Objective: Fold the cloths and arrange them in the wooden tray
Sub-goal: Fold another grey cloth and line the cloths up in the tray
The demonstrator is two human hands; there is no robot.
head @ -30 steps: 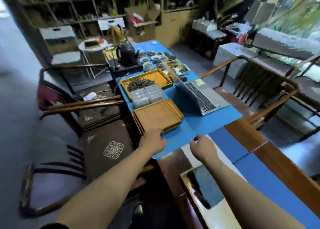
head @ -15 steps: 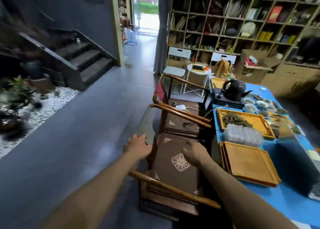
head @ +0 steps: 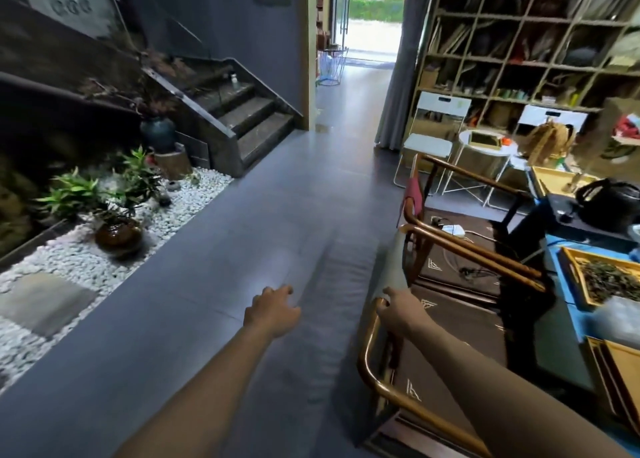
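Fingers of my left hand loosely spread, gripping nothing, hanging over the grey floor just left of the near chair. Right hand sits at the top of that chair's curved wooden armrest, fingers curled down by the rail; contact looks likely but I can't tell for sure whether they actually grip it, blur is too heavy.

Landmark = near chair, dark brown seat cushion with a pale pattern.
- Right of chair: worktop with blue cover.
- Wooden tray on the worktop, right of the chair at the frame edge, only partly in view. No cloths visible in it or anywhere else in frame.
- Beyond that tray, still right of the chair: second yellow tray holding dried leaves, and a clear plastic piece between the two trays.
- Further back on the right: black kettle on a dark base.
- Directly behind the chair: second chair of the same kind, white charger and cable on its seat, red cloth-like thing on its back rail.
- Behind that: white folding chair, small round white table, wall shelving.
- Far left of the chair, across the floor: white pebble bed with potted plants, dark stairs beyond.
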